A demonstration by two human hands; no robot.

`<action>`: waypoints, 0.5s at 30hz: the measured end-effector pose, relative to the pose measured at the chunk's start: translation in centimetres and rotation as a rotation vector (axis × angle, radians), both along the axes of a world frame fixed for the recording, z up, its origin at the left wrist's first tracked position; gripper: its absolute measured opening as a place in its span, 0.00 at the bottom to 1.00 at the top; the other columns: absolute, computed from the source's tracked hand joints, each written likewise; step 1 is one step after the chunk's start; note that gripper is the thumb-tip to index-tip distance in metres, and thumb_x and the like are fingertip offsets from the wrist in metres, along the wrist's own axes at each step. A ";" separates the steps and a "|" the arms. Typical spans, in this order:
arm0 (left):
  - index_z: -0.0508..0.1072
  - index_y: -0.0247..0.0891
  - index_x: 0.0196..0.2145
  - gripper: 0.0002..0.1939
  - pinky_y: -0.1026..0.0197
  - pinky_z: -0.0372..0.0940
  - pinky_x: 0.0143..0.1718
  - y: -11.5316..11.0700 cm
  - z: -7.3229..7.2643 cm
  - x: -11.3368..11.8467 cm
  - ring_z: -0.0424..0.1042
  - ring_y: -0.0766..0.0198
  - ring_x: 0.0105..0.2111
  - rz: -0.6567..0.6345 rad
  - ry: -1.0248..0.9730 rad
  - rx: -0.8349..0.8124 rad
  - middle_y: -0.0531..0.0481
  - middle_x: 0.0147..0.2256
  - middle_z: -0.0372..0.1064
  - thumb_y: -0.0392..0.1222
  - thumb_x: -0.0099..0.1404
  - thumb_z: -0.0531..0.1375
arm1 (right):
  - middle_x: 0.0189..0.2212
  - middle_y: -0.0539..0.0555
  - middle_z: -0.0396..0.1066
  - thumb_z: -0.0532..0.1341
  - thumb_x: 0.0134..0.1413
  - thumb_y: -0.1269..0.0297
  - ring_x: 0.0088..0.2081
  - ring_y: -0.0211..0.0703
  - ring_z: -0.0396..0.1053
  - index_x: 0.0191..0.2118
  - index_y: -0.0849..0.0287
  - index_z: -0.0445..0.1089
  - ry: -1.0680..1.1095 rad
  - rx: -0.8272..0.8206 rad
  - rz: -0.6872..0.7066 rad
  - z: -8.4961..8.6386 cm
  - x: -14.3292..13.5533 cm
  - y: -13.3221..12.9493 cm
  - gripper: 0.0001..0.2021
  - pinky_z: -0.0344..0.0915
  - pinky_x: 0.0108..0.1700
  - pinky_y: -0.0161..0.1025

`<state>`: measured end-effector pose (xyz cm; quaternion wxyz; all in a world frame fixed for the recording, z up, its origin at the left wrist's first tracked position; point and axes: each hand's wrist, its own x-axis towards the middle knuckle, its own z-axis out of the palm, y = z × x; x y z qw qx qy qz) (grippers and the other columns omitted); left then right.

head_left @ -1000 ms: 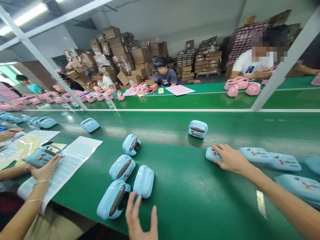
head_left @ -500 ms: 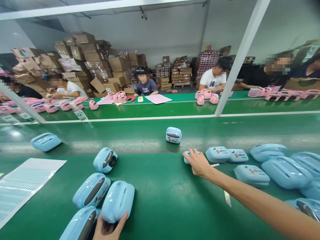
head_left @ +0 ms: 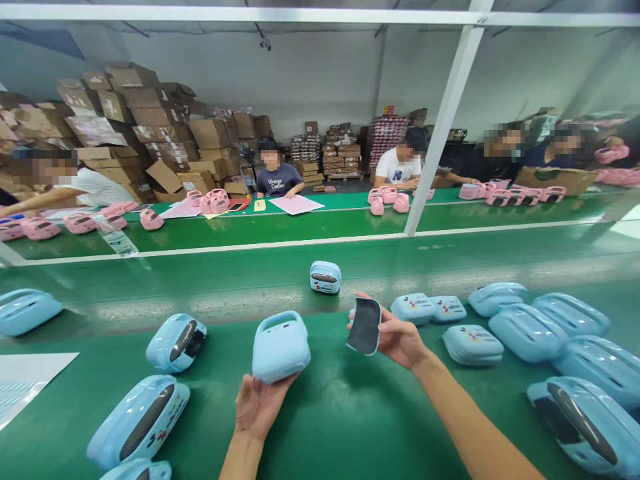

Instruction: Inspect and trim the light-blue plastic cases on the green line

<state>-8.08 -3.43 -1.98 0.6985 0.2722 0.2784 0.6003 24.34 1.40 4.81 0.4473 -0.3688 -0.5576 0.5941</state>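
My left hand (head_left: 263, 403) grips a light blue plastic case with a carry handle (head_left: 281, 347) from below, raised over the green table with its handle up. To the right, my right hand (head_left: 400, 333) pinches a small curved blue cover panel (head_left: 366, 325) by its edge. The dark inner side of this panel faces me. Case and panel are apart. Beyond them stands a case with a dark front strip and a printed cartoon (head_left: 325, 277). Stacked printed cover panels (head_left: 473, 345) lie right of my right hand.
More blue cases (head_left: 530, 331) crowd the right side, and others (head_left: 143, 420) lie at the left. A printed sheet (head_left: 35, 380) rests at the left edge. A white frame post (head_left: 443, 127) rises ahead. Co-workers sit across the line behind pink cases (head_left: 215, 201).
My left hand has lifted the case off the table and turned it upright. My right hand has picked up a cover panel and brought it left, turned over. The view has shifted right.
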 end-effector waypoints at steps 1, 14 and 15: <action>0.64 0.51 0.65 0.45 0.26 0.44 0.66 1.2 0.0 0.6 0.58 0.35 0.67 -0.025 0.034 -0.004 0.41 0.63 0.67 0.70 0.54 0.64 | 0.53 0.60 0.75 0.54 0.50 0.59 0.52 0.59 0.75 0.68 0.54 0.58 0.168 -0.086 0.031 -0.5 -0.2 -0.5 0.36 0.71 0.51 0.57; 0.67 0.44 0.62 0.48 0.40 0.65 0.60 4.0 1.1 6.5 0.72 0.42 0.57 0.005 0.251 -0.106 0.39 0.55 0.75 0.61 0.47 0.74 | 0.52 0.58 0.77 0.70 0.52 0.57 0.52 0.59 0.75 0.56 0.52 0.74 0.323 0.037 -0.304 -5.3 -4.0 -1.7 0.24 0.73 0.53 0.56; 0.66 0.43 0.62 0.50 0.42 0.67 0.59 3.7 1.5 6.8 0.72 0.42 0.57 0.033 0.302 -0.102 0.39 0.55 0.75 0.56 0.44 0.77 | 0.54 0.58 0.76 0.71 0.53 0.58 0.53 0.60 0.74 0.57 0.50 0.73 0.228 0.091 -0.317 -5.2 -4.1 -2.1 0.25 0.72 0.54 0.55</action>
